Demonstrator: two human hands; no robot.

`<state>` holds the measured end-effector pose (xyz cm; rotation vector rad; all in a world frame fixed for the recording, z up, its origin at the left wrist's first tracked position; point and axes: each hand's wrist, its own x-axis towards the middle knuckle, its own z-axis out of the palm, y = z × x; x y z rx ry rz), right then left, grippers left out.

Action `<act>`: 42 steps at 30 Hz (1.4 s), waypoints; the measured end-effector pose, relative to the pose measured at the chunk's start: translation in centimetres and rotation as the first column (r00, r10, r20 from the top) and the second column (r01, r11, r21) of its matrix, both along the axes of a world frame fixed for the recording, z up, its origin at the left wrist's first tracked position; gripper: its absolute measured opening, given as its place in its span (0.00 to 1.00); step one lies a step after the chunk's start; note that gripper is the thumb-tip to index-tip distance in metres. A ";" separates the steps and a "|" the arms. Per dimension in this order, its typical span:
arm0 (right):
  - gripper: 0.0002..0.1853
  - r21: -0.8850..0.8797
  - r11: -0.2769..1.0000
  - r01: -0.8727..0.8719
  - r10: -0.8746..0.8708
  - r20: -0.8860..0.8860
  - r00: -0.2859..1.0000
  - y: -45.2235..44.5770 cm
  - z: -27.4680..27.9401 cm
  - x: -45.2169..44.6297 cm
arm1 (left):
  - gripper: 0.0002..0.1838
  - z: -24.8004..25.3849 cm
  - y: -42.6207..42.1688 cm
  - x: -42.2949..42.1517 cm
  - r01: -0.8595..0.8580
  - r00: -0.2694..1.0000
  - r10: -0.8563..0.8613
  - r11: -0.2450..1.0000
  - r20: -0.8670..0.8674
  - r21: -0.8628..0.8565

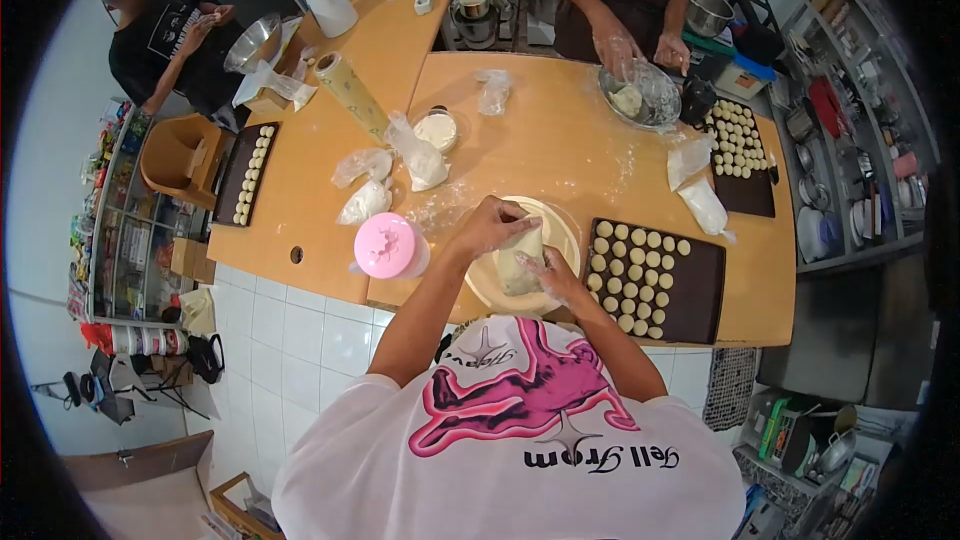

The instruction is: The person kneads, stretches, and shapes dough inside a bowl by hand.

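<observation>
The hands and dough (521, 262) hide much of the bowl (480, 291) beneath, so whether the dough touches its bottom is hard to tell. Some fingertips are lost behind the dough, and the contents of the knotted bags (366, 202) are unclear. The dough sits between the two hands, over the bowl and left of the tray (700, 292) of dough balls (638, 255). The left hand (492, 227) pinches its upper edge, wrist bent inward; the right hand (557, 277) lies against its right side, fingers slightly parted. Both forearms reach forward and converge over the table's near edge (430, 308).
</observation>
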<state>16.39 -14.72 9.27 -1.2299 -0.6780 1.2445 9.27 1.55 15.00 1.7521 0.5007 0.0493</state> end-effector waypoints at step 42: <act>0.16 0.084 0.977 0.198 -0.198 -0.011 0.980 -0.1 -0.2 0.2 | 0.13 1.5 -1.7 -1.9 -0.091 0.985 0.067 0.985 0.162 0.149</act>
